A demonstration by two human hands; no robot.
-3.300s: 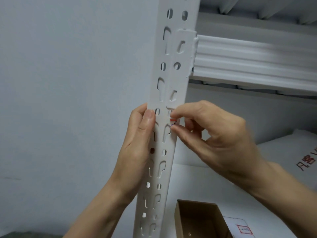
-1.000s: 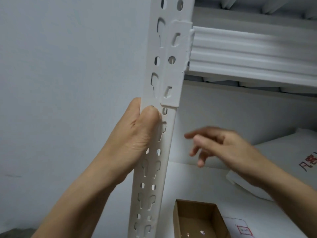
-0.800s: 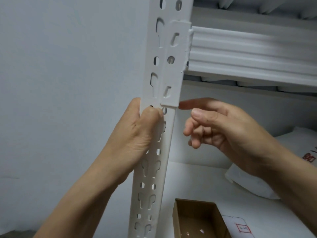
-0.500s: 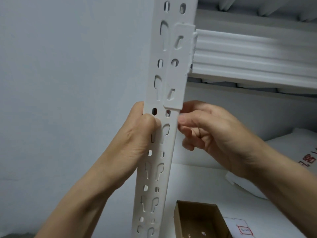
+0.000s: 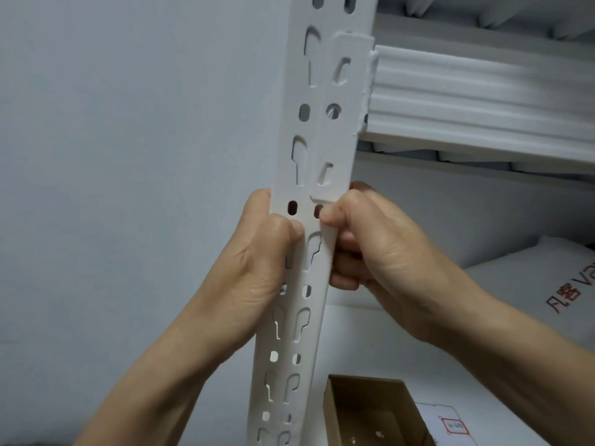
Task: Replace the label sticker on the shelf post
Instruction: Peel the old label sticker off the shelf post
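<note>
The white slotted shelf post (image 5: 322, 130) runs up the middle of the head view. My left hand (image 5: 257, 272) grips its left edge, thumb lying across the front face. My right hand (image 5: 370, 249) grips the right edge at the same height, just under the beam bracket (image 5: 346, 123), with its thumb pressing on the post face beside a round hole. No sticker shows on the post where the hands are; the thumbs cover part of the face.
A white shelf beam (image 5: 483, 101) joins the post at upper right. Below sit an open brown cardboard box (image 5: 370, 413), a sheet with a red-bordered label (image 5: 455, 426), and a white bag with red print (image 5: 566, 294). A plain wall fills the left.
My right hand took the red-lined sticker off the post, swung away to the right, then came back and now grips the post's right edge. My left hand kept its hold.
</note>
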